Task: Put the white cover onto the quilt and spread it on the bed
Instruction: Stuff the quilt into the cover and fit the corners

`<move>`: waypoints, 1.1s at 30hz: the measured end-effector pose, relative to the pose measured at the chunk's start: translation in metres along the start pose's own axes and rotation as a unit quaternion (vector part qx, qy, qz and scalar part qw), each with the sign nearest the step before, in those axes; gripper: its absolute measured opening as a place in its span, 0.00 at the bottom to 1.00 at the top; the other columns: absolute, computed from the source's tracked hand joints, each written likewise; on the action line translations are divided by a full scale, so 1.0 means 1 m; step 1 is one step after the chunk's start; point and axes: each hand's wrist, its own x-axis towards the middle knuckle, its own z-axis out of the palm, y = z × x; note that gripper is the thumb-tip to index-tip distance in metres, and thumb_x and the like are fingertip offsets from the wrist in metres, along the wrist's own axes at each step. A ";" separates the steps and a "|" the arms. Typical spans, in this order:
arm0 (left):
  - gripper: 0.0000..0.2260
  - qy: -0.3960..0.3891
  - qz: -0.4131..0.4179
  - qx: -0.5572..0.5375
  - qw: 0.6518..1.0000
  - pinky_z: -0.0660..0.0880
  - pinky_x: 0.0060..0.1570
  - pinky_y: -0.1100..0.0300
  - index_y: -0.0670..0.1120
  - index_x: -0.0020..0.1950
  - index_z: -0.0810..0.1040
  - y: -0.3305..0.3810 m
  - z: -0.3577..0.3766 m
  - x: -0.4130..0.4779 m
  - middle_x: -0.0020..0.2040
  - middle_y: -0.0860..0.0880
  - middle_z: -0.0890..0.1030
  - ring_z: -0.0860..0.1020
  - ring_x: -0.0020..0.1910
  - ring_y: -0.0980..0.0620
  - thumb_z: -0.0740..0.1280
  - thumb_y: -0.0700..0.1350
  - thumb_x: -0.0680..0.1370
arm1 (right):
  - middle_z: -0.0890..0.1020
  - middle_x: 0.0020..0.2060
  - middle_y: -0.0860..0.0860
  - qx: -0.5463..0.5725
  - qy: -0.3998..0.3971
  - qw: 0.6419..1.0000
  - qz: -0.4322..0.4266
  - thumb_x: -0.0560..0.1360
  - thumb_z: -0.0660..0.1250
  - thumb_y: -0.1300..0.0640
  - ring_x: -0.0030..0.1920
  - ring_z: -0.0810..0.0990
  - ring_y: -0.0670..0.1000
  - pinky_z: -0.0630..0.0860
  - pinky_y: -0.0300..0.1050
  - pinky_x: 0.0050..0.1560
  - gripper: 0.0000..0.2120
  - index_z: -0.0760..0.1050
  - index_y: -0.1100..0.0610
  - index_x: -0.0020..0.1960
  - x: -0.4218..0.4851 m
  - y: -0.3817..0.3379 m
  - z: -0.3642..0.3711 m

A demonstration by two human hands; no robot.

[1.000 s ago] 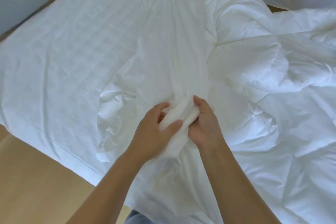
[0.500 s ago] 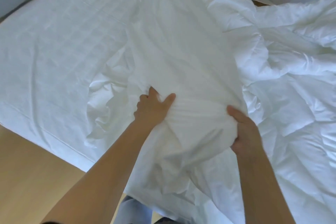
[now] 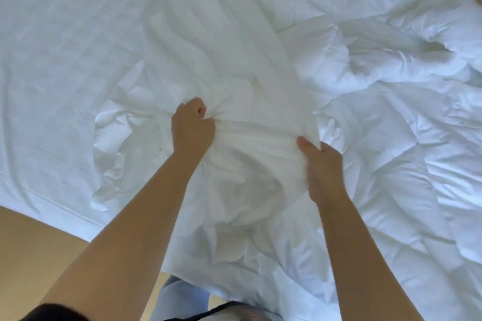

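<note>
Bed [image 3: 65, 65]: both hands, left hand [image 3: 191, 128], right hand [image 3: 322, 167], grip white cover [image 3: 221, 65]; quilt [image 3: 391, 112] beside

The bed [image 3: 65, 60] fills most of the view. The floor [image 3: 39, 242] is in front of it, at the lower left. The cover [image 3: 221, 60] lies on the middle of the bed. It runs from the far side toward the person and hangs over the near edge. The quilt [image 3: 391, 138] lies bunched on the right side of the bed, touching the cover. The left hand [image 3: 191, 128] grips the cover's left side. The right hand [image 3: 322, 167] grips its right side, just beside the quilt and a little nearer the person. A stretch of cover lies between the hands.
</note>
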 end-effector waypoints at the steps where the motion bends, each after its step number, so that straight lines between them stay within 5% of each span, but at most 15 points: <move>1: 0.16 0.010 0.008 0.011 1.000 0.56 0.30 0.58 0.48 0.31 0.57 0.003 -0.003 0.002 0.32 0.51 0.62 0.61 0.30 0.53 0.61 0.31 0.67 | 0.82 0.38 0.51 0.024 0.030 0.999 0.003 0.72 0.71 0.58 0.39 0.80 0.52 0.78 0.46 0.43 0.03 0.78 0.56 0.41 0.006 0.002 -0.013; 6: 0.13 -0.003 -0.024 0.096 0.995 0.61 0.31 0.57 0.48 0.34 0.61 -0.001 0.006 -0.021 0.41 0.48 0.65 0.64 0.30 0.51 0.60 0.32 0.70 | 0.77 0.32 0.51 -0.133 0.097 0.986 0.001 0.72 0.70 0.51 0.38 0.77 0.55 0.77 0.51 0.43 0.13 0.75 0.62 0.41 0.014 0.037 -0.015; 10: 0.07 -0.001 -0.045 0.127 0.991 0.63 0.32 0.58 0.45 0.41 0.65 -0.006 0.010 -0.028 0.47 0.44 0.67 0.66 0.32 0.49 0.59 0.33 0.72 | 0.82 0.39 0.50 -0.010 0.034 0.997 0.062 0.73 0.70 0.51 0.42 0.81 0.53 0.80 0.48 0.45 0.09 0.78 0.57 0.43 0.017 0.032 -0.016; 13: 0.08 0.011 -0.031 0.221 0.975 0.69 0.48 0.51 0.42 0.53 0.69 0.008 0.018 -0.034 0.59 0.39 0.68 0.71 0.52 0.40 0.61 0.37 0.74 | 0.85 0.44 0.50 0.111 -0.069 0.985 0.113 0.75 0.69 0.52 0.43 0.83 0.49 0.79 0.45 0.45 0.07 0.79 0.55 0.49 0.019 0.019 -0.028; 16: 0.21 -0.029 -0.040 0.276 0.960 0.60 0.66 0.43 0.41 0.66 0.64 0.039 0.032 -0.046 0.72 0.36 0.56 0.56 0.72 0.37 0.64 0.45 0.75 | 0.85 0.48 0.50 0.123 -0.124 0.979 0.106 0.76 0.66 0.52 0.48 0.83 0.49 0.77 0.44 0.49 0.10 0.79 0.56 0.54 0.017 0.011 -0.033; 19: 0.21 -0.041 0.024 0.281 0.959 0.50 0.72 0.42 0.45 0.69 0.63 0.064 0.047 -0.058 0.76 0.38 0.50 0.47 0.76 0.39 0.62 0.47 0.77 | 0.84 0.51 0.49 0.141 -0.133 0.973 0.122 0.79 0.62 0.50 0.52 0.81 0.49 0.75 0.45 0.56 0.10 0.78 0.53 0.53 0.015 0.004 -0.031; 23: 0.25 -0.116 0.040 0.172 0.977 0.67 0.63 0.48 0.46 0.61 0.74 0.098 0.074 -0.065 0.61 0.46 0.75 0.71 0.63 0.44 0.60 0.63 0.75 | 0.84 0.51 0.53 0.067 -0.209 0.972 0.087 0.81 0.55 0.51 0.54 0.82 0.52 0.75 0.51 0.60 0.16 0.79 0.56 0.56 0.009 -0.003 -0.033; 25: 0.28 -0.139 0.017 0.180 0.974 0.71 0.57 0.49 0.45 0.54 0.74 0.117 0.087 -0.061 0.51 0.48 0.77 0.74 0.55 0.45 0.62 0.69 0.70 | 0.84 0.51 0.53 0.003 -0.253 0.967 0.028 0.80 0.53 0.54 0.53 0.82 0.50 0.76 0.49 0.59 0.16 0.79 0.56 0.56 0.003 -0.009 -0.035; 27: 0.25 -0.166 -0.010 0.253 0.953 0.70 0.55 0.51 0.44 0.53 0.71 0.130 0.094 -0.054 0.50 0.49 0.74 0.73 0.54 0.46 0.67 0.64 0.69 | 0.84 0.49 0.51 -0.057 -0.276 0.959 -0.017 0.80 0.55 0.57 0.51 0.82 0.48 0.77 0.44 0.55 0.14 0.79 0.56 0.54 -0.004 -0.015 -0.037; 30: 0.06 -0.199 -0.025 0.279 0.939 0.71 0.43 0.57 0.42 0.44 0.70 0.150 0.089 -0.038 0.43 0.49 0.75 0.77 0.51 0.46 0.65 0.43 0.73 | 0.83 0.41 0.50 -0.093 -0.297 0.948 -0.066 0.76 0.61 0.60 0.42 0.81 0.48 0.75 0.43 0.47 0.08 0.79 0.60 0.49 -0.013 -0.025 -0.046; 33: 0.04 -0.172 -0.019 0.002 0.985 0.70 0.33 0.62 0.41 0.42 0.69 0.190 0.072 -0.029 0.40 0.48 0.72 0.76 0.44 0.45 0.62 0.34 0.73 | 0.80 0.38 0.52 0.077 -0.254 0.959 -0.100 0.73 0.63 0.62 0.40 0.79 0.48 0.75 0.42 0.43 0.06 0.78 0.60 0.41 -0.017 -0.052 -0.066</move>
